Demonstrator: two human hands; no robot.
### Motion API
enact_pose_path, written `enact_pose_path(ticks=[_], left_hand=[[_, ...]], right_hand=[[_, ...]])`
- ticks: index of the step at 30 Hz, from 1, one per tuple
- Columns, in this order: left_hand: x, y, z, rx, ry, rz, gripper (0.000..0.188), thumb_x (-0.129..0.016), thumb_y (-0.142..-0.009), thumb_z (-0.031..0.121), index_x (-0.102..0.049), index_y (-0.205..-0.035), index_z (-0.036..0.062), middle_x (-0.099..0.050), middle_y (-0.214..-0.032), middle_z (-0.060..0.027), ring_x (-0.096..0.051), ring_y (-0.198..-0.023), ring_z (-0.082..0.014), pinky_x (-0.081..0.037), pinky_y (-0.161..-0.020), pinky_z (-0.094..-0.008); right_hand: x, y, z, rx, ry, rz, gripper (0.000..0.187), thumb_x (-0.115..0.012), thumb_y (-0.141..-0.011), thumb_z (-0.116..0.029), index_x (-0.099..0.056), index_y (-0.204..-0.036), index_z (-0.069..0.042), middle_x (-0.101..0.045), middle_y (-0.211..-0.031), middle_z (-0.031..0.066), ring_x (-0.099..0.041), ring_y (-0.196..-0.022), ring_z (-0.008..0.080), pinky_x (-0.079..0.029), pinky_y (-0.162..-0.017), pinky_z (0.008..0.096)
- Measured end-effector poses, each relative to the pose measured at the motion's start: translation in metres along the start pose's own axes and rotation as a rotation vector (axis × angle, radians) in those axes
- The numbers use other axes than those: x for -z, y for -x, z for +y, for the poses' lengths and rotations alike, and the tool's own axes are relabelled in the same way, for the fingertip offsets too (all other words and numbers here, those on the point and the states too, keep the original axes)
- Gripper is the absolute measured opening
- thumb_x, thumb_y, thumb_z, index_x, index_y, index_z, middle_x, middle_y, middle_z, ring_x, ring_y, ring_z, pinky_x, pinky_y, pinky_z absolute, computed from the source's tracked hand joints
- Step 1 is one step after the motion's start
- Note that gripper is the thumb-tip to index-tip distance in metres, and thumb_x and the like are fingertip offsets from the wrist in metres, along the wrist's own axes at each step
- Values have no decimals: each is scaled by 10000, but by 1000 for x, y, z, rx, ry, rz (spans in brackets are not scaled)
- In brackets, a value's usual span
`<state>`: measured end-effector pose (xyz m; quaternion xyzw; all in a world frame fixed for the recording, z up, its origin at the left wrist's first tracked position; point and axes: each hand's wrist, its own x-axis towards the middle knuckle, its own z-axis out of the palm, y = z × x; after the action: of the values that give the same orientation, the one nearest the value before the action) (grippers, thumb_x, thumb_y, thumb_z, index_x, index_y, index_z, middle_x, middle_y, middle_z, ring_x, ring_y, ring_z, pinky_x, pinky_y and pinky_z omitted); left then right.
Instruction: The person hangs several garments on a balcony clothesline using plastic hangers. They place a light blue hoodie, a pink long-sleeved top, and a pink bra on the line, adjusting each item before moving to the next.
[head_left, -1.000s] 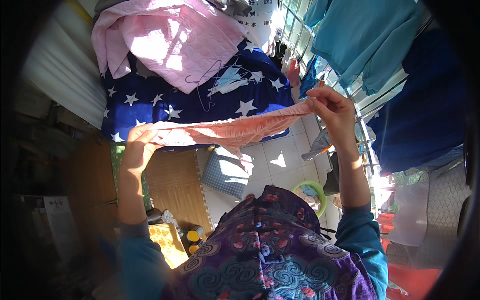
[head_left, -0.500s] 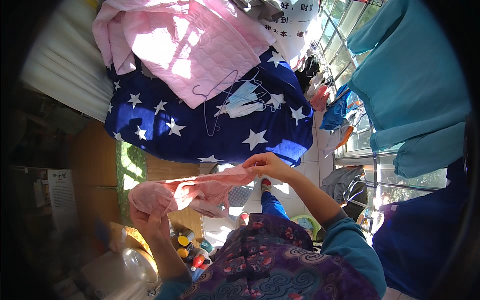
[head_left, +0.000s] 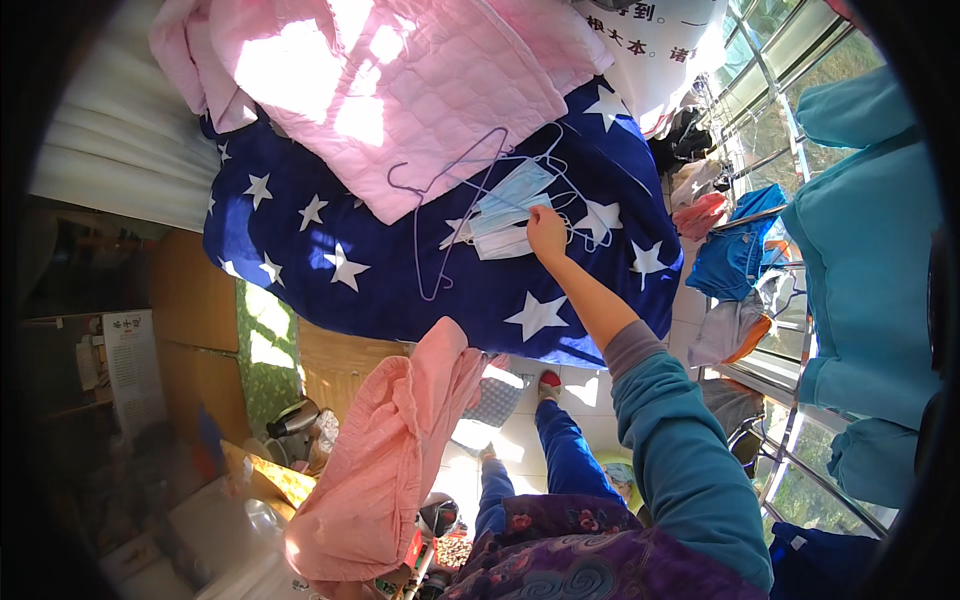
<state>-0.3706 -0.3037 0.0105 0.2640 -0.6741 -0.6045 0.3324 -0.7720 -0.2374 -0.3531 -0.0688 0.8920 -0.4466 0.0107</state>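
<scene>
My right hand (head_left: 546, 234) reaches over the bed, its fingers closed at the edge of several light-blue and white face masks (head_left: 510, 205). Whether they pinch a mask or a hanger wire is hidden. Two thin wire hangers lie there: a purple hanger (head_left: 420, 245) to the left, and a bluish hanger (head_left: 575, 180) around the masks, close to my fingers. A salmon-pink garment (head_left: 375, 450) with a gathered seam hangs in a long bunch at the lower left, before my body. My left hand does not show; the garment covers that area.
A navy blanket with white stars (head_left: 400, 260) covers the bed, with a pink quilted cover (head_left: 400, 110) on top. Teal clothing (head_left: 870, 240) hangs by the window at right, beside a blue garment (head_left: 740, 245). A wooden cabinet (head_left: 195, 350) stands left; bottles and odds and ends crowd the lower left.
My right hand has let go of the pink garment and moved forward to the masks and hangers. The garment, stretched sideways between both hands before, now hangs bunched at the left.
</scene>
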Motion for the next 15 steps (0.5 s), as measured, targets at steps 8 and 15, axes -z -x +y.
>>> enact_pose_path(ticks=[8, 15], left_hand=[[1, -22, -19, 229, -87, 122, 634, -551, -722, 154, -301, -1287, 9, -409, -1260, -145, -449, -1133, -263, -368, -966, -395], [8, -27, -29, 289, -128, 153, 559, -519, -785, 198, -319, -1281, 37, -426, -1247, -113, -456, -1127, -233, -388, -948, -374]], right_hand=[[-102, -1, -58, 300, -49, -107, 254, -563, -751, -105, -560, -980, 6, -577, -1011, 171, -555, -952, 316, -452, -786, 374], [-171, 51, -128, -360, -506, -633, 615, -665, -722, -211, -373, -1190, 61, -567, -1024, 239, -575, -903, 355, -454, -787, 389]])
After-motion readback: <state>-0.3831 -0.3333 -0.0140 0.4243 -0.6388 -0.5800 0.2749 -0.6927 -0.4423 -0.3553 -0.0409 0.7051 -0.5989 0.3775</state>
